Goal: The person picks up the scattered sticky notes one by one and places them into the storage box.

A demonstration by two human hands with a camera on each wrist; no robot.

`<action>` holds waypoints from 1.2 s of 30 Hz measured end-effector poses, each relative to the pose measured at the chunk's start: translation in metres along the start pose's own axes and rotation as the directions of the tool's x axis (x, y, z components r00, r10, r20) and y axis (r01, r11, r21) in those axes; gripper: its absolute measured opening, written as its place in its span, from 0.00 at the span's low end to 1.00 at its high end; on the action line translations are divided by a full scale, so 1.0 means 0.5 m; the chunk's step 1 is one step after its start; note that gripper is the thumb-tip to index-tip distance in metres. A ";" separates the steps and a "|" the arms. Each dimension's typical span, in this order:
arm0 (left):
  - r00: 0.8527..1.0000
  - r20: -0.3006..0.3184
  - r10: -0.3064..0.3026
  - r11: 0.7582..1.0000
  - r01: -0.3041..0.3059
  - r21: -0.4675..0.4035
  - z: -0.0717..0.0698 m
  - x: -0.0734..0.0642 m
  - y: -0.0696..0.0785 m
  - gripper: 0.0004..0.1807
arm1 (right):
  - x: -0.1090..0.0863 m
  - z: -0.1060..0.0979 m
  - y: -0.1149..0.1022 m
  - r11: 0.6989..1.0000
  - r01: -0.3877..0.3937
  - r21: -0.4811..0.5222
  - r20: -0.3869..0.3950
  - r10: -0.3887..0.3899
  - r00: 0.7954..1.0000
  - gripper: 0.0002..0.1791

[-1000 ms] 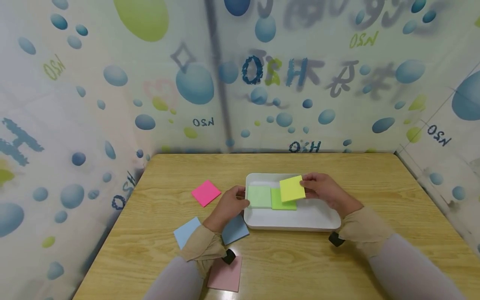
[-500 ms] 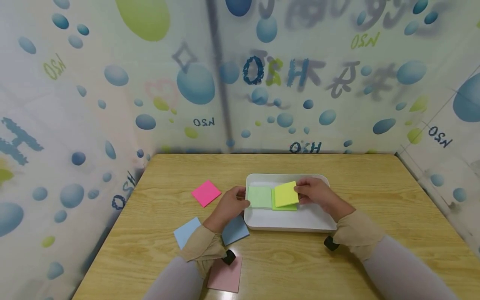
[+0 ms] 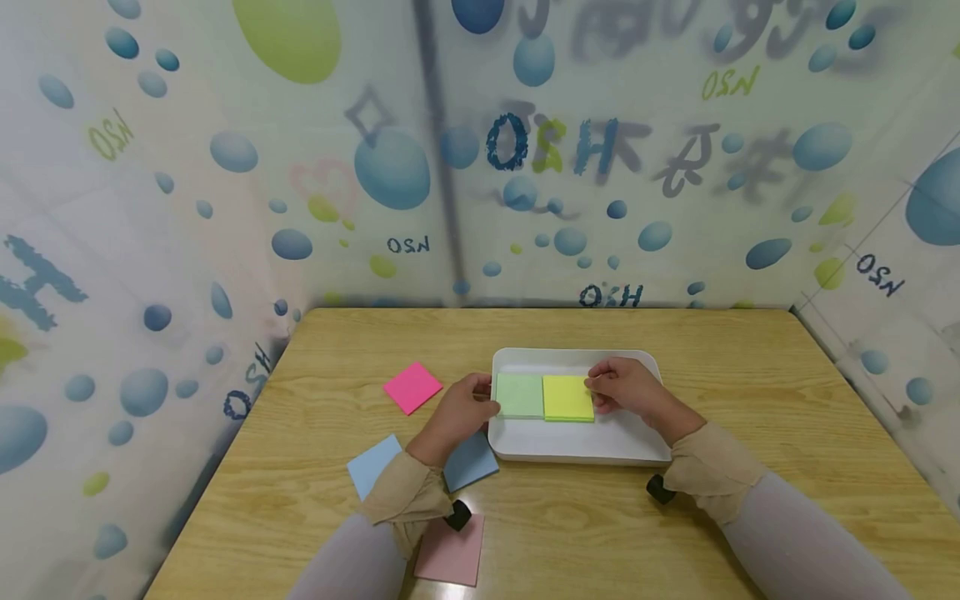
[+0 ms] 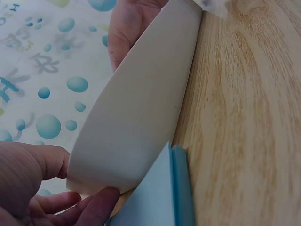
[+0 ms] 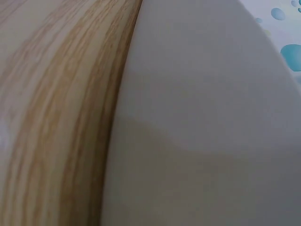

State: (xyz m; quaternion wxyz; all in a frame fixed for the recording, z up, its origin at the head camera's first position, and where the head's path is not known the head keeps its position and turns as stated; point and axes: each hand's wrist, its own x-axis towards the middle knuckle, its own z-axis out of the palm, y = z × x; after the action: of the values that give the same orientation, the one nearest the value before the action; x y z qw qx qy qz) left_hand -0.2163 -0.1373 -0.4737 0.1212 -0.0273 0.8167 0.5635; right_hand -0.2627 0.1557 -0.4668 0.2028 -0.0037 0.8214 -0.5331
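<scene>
A white tray (image 3: pixel 585 448) lies on the table, its left end held by my left hand (image 3: pixel 457 417). In the left wrist view, fingers of that hand (image 4: pixel 28 183) touch the tray's end wall (image 4: pixel 136 94). Inside the tray, a pale green sticky note pad (image 3: pixel 519 395) sits at the left. Beside it a yellow sticky note pad (image 3: pixel 567 397) lies squarely over a lime green one, of which only a thin edge shows. My right hand (image 3: pixel 626 387) pinches the yellow pad's right edge. The right wrist view holds only the tray's outer wall (image 5: pixel 197 103) and table.
Left of the tray is a bright pink pad (image 3: pixel 412 387). Two blue pads, one lighter (image 3: pixel 373 463) and one darker (image 3: pixel 471 461), lie around my left wrist. A dusty pink pad (image 3: pixel 450 550) is nearer the front, partly under the left forearm. A patterned wall stands behind the wooden table (image 3: pixel 750 383).
My right hand has moved left and down with the yellow pad, which went from tilted above the lime green pad to flat and aligned on it. The left hand stays put.
</scene>
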 end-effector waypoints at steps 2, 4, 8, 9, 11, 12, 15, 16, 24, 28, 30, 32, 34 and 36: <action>1.000 -0.002 -0.002 1.000 0.002 0.000 0.000 0.001 0.000 0.26 | 0.001 -0.001 0.000 1.000 -0.006 -0.003 -0.001 0.006 1.000 0.18; 1.000 -0.002 -0.002 1.000 0.002 0.001 0.001 0.002 0.001 0.26 | 0.002 -0.002 0.000 1.000 -0.011 -0.010 -0.001 0.011 1.000 0.18; 1.000 0.000 -0.004 1.000 0.004 -0.001 0.001 0.002 0.004 0.26 | 0.004 -0.004 0.002 1.000 -0.016 -0.019 -0.002 0.016 1.000 0.17; 1.000 0.001 -0.001 1.000 0.001 0.000 0.001 0.002 0.004 0.26 | 0.004 -0.004 0.003 1.000 -0.014 -0.023 0.000 0.014 1.000 0.17; 1.000 0.002 -0.003 1.000 0.003 0.001 0.002 0.003 0.004 0.26 | 0.003 -0.006 0.002 0.999 -0.012 -0.039 -0.001 0.012 1.000 0.16; 1.000 0.002 -0.005 1.000 0.005 0.000 0.003 0.003 0.004 0.26 | 0.001 -0.006 0.001 0.999 -0.017 -0.048 -0.004 0.017 1.000 0.16; 1.000 0.002 0.000 1.000 0.000 0.002 0.004 0.003 0.003 0.26 | -0.006 -0.010 -0.005 0.995 -0.013 -0.100 -0.005 0.012 1.000 0.16; 1.000 0.003 -0.004 1.000 0.004 0.000 0.004 0.003 0.004 0.26 | -0.008 -0.012 -0.008 0.993 -0.009 -0.119 -0.006 0.008 1.000 0.16; 1.000 0.003 -0.012 1.000 0.012 -0.003 0.004 0.005 0.006 0.26 | -0.044 -0.048 -0.028 0.987 0.030 -0.159 -0.059 -0.040 0.997 0.20; 1.000 0.005 -0.011 1.000 0.011 -0.001 0.004 0.005 0.004 0.26 | -0.070 -0.074 -0.025 0.992 0.037 -0.117 -0.123 -0.052 0.991 0.23; 1.000 0.004 -0.012 1.000 0.012 0.000 0.002 0.005 0.001 0.26 | -0.082 -0.085 -0.018 0.993 0.044 -0.108 -0.156 -0.060 0.986 0.25; 1.000 0.002 -0.016 1.000 0.016 0.003 0.001 0.005 -0.001 0.26 | -0.092 -0.095 -0.010 0.991 0.053 -0.120 -0.188 -0.075 0.979 0.26; 1.000 0.001 -0.017 1.000 0.017 0.006 -0.001 0.005 -0.002 0.26 | -0.102 -0.103 -0.002 0.986 0.058 -0.156 -0.221 -0.092 0.971 0.25; 1.000 -0.001 -0.018 1.000 0.018 0.011 -0.002 0.004 -0.001 0.26 | -0.111 -0.111 0.003 0.976 0.058 -0.210 -0.251 -0.111 0.962 0.26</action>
State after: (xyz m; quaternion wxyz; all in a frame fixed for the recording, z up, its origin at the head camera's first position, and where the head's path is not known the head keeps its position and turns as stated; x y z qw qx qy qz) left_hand -0.2182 -0.1383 -0.4744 0.1263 -0.0343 0.8194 0.5580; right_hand -0.2302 0.2171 -0.4305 0.0682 0.0111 0.8895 -0.4516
